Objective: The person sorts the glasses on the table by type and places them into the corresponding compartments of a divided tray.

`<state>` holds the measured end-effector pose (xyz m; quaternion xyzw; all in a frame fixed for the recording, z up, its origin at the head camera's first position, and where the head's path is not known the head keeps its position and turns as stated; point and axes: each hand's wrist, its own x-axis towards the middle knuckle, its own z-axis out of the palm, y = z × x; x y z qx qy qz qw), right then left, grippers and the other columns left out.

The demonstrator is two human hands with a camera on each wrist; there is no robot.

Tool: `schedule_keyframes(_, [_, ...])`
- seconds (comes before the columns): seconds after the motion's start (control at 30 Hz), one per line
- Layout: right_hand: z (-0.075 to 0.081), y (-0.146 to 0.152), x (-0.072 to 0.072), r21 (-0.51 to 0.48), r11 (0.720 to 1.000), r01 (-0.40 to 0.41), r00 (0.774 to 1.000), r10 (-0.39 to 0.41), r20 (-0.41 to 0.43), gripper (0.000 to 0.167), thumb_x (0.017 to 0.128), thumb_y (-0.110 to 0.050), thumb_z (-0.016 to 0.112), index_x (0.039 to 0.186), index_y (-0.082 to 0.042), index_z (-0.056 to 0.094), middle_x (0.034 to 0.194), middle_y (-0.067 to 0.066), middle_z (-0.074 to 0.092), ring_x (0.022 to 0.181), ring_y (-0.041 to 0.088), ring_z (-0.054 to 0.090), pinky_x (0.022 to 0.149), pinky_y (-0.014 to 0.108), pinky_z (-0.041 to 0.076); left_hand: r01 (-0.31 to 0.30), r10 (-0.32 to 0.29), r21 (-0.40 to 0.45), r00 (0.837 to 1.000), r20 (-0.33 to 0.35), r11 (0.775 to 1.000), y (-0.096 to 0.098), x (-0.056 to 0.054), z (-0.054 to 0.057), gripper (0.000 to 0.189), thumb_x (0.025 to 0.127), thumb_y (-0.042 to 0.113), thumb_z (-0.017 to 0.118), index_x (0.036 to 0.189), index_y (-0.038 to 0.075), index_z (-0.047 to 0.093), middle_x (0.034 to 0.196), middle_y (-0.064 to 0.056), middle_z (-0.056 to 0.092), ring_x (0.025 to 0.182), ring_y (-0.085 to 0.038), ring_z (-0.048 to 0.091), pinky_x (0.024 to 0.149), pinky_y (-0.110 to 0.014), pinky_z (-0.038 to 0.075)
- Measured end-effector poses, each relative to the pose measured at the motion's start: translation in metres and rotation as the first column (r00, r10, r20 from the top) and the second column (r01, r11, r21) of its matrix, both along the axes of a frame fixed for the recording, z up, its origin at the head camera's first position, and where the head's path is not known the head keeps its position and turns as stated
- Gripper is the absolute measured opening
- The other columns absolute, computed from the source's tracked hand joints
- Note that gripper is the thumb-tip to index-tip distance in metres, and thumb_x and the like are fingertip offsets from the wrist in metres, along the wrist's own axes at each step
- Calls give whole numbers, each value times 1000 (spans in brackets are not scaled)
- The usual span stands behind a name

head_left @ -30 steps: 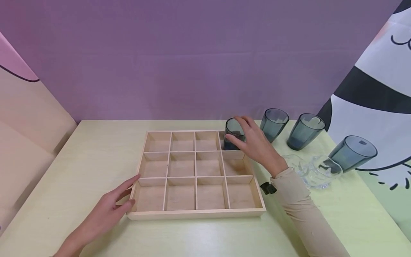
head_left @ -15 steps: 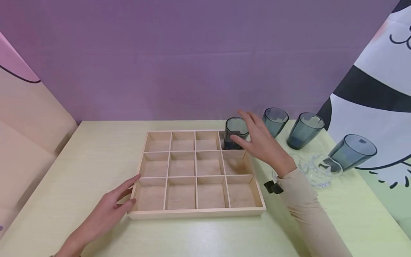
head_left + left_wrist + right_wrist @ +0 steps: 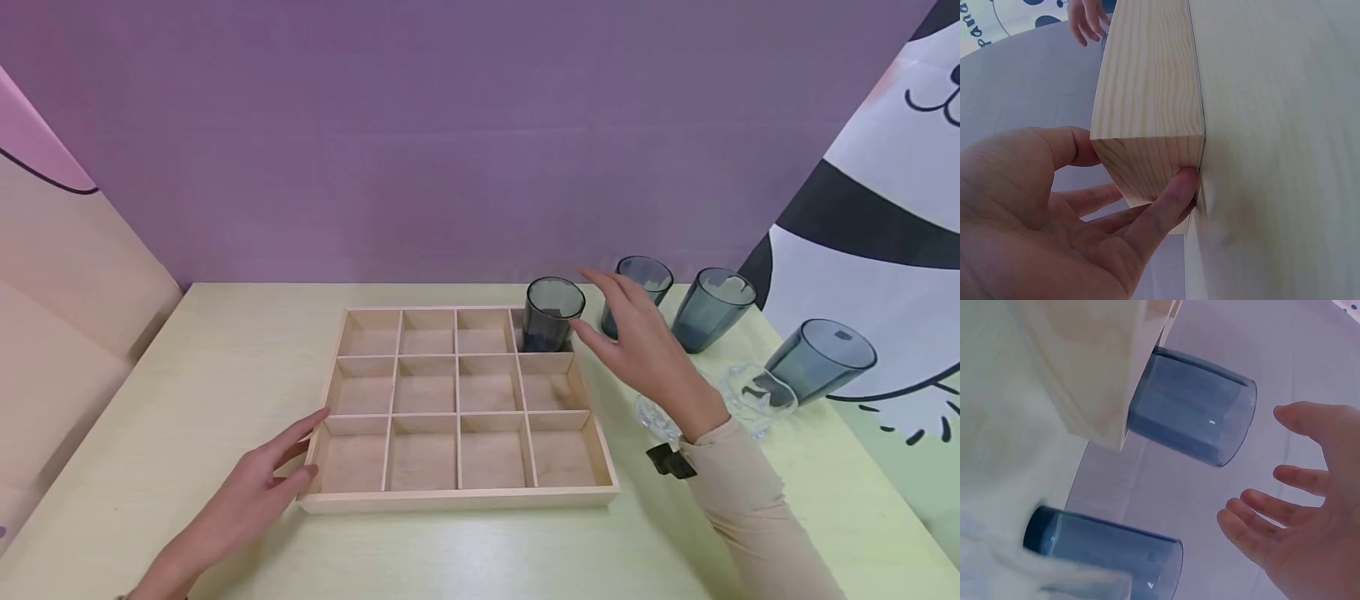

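A light wooden divided box (image 3: 457, 500) lies on the table, split into several square compartments. In its far right compartment a blue-grey glass tumbler (image 3: 551, 321) stands upright, its rim well above the box walls. My right hand (image 3: 648, 350) hovers just right of this tumbler; the right wrist view shows its fingers (image 3: 1250, 540) spread and apart from the glass. My left hand (image 3: 247, 500) holds the box's left side near the front corner. In the left wrist view its thumb (image 3: 1075, 147) is at the upper edge and a fingertip (image 3: 1185, 181) lies low on the wall.
More blue-grey tumblers stand to the right: one (image 3: 652, 275) partly behind my right hand, one (image 3: 708, 308) beside it, one (image 3: 825, 358) farther right. Clear glass pieces (image 3: 761, 396) lie near my right wrist. A purple backdrop (image 3: 450, 150) rises behind the table.
My right hand has drawn away to the right from the tumbler in the far right compartment, which stays standing there. The left hand has kept its place on the box.
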<state>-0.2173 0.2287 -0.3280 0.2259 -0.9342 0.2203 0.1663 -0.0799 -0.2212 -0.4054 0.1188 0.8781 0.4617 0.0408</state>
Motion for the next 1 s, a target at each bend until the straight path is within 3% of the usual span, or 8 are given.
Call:
schedule_keyframes(0.47, [-4,12,22,6,1000,-25,998,25,-52,58,95,-26,68,145,-7,47,145,17,45,135,36,40,105,57,36,-2,2,10,1000,17,1000,0,-1,0,61,98,9,58,154,25,38,155,-14,39,130,-42,50,71,-29,52])
schedule_keyframes(1.0, [-8,27,55,17,1000,-20,991,22,-130,56,87,-11,74,139,-4,53,139,18,51,129,34,44,100,54,39,0,0,11,1000,6,1000,0,-1,0,60,98,9,58,154,24,39,155,-12,40,130,-40,50,78,-32,54])
